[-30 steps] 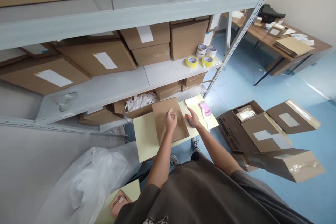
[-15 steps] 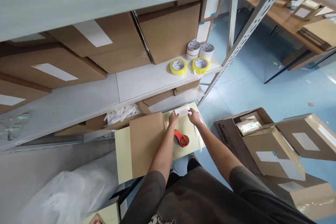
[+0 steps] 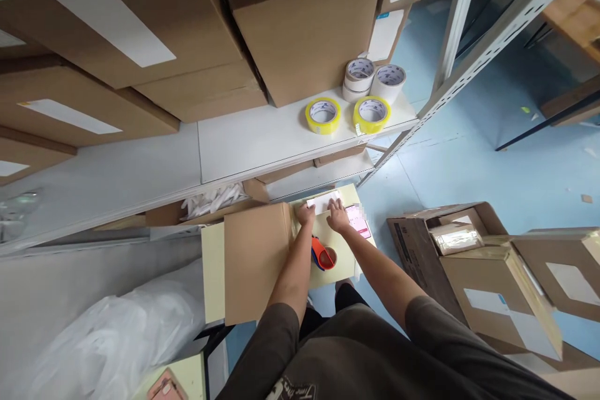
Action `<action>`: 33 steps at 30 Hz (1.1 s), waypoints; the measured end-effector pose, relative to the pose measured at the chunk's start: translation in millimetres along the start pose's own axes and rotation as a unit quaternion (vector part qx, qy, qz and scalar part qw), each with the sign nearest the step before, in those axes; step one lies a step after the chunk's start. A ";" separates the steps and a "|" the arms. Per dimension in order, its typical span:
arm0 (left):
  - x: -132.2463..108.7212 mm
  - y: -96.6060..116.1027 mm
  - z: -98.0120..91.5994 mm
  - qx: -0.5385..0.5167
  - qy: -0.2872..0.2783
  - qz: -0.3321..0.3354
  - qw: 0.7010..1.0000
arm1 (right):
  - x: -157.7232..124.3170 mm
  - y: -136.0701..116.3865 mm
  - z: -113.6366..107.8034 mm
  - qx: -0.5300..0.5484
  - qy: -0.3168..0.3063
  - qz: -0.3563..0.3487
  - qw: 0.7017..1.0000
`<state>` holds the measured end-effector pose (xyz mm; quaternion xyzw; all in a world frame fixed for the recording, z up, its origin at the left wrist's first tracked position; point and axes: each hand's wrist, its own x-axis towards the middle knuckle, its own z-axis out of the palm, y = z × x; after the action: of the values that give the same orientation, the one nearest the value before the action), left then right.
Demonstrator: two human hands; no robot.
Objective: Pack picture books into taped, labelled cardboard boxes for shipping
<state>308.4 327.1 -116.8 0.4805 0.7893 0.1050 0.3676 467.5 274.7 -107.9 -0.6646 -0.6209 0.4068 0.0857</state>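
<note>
A white paper slip (image 3: 320,202) lies at the far end of the pale yellow tabletop (image 3: 345,262). My left hand (image 3: 305,215) is closed at its left edge, seemingly pinching it. The fingers of my right hand (image 3: 337,215) are spread and rest on its right part. Beside my right hand is a phone (image 3: 359,222) with a pink screen. Between my forearms sits a red and blue tape dispenser (image 3: 322,252) with a brown roll. A brown cardboard box (image 3: 255,262) stands left of my left forearm.
A metal shelf (image 3: 253,144) ahead carries large cartons (image 3: 309,31), yellow tape rolls (image 3: 323,114) and white tape rolls (image 3: 389,80). Cartons (image 3: 497,300) stand on the floor at right. White plastic wrapping (image 3: 126,337) lies at lower left.
My right hand has shifted from the slip's right edge onto its surface, with fingers spreading. The phone shows more fully now. My view has moved closer to the shelf.
</note>
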 end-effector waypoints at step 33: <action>-64.2 29.9 -52.3 0.009 0.020 0.056 0.998 | -35.9 12.0 -16.8 0.099 0.105 0.007 0.990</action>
<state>310.3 298.7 -33.5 0.5251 0.7692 0.1278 0.3411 491.1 246.6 -88.8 -0.6963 -0.5605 0.3948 0.2122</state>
